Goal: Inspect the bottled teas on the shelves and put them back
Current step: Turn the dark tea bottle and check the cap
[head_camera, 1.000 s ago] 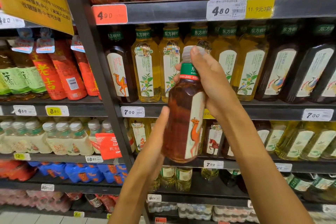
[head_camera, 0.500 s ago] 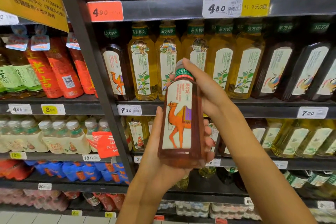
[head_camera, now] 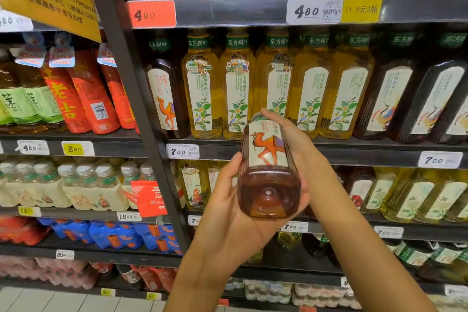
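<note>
Camel artwork in orange marks the white label of the brown tea bottle (head_camera: 268, 172), tipped so its moulded round base faces the camera, before the shelves (head_camera: 253, 11). Left hand (head_camera: 228, 200) cups its lower body; right hand (head_camera: 293, 139) wraps the neck end. Tags read 480 and 700; bottles behind say 东方树叶.

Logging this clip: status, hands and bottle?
Left hand and right hand both grip the tea bottle. Bottle tipped, base toward camera. Nothing in the way.
</note>
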